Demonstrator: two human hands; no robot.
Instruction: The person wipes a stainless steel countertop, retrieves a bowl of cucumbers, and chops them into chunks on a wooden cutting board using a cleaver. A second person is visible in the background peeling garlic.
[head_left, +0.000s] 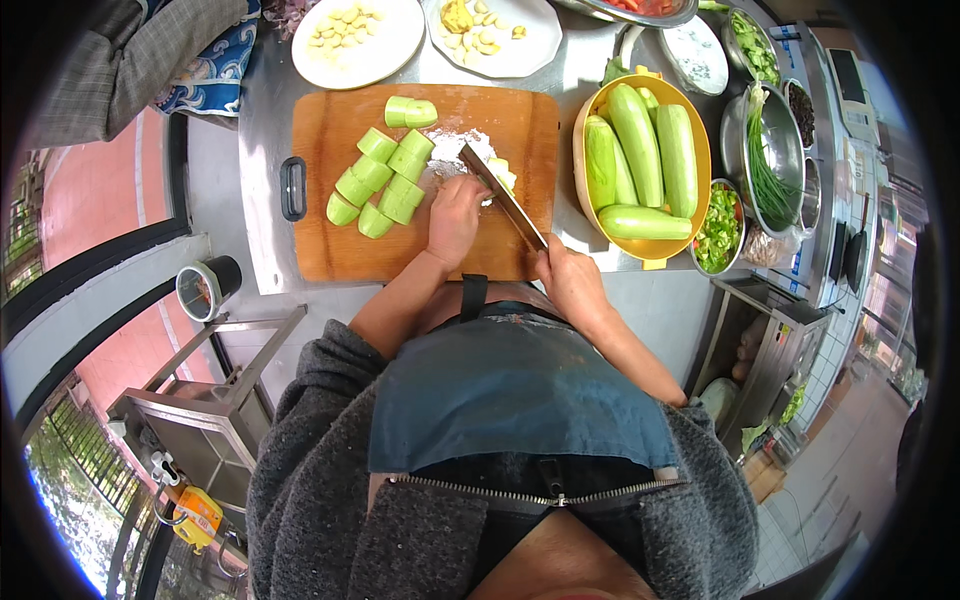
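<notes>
My right hand (568, 274) grips the handle of a kitchen cleaver (504, 196), its blade slanting up and left over a wooden cutting board (322, 255). Against the blade's left side rest the bent fingers of my left hand (457, 214); whether they hold anything is hidden. Pale cut pieces (501, 171) lie just right of the blade. White powder (454, 148) is spread on the board above my left hand. Chunks of pale green squash (373, 174) stand in rows on the board's left half. Whole peeled squashes (634, 142) fill a yellow plastic basket (580, 161) at the right.
Plates of garlic cloves (319, 64) and of garlic with ginger (491, 67) stand beyond the board. Bowls of cut green peppers (718, 229) and scallions (765, 157) crowd the right side. A person's plaid sleeve (169, 56) is at the upper left, beside the steel table (262, 255).
</notes>
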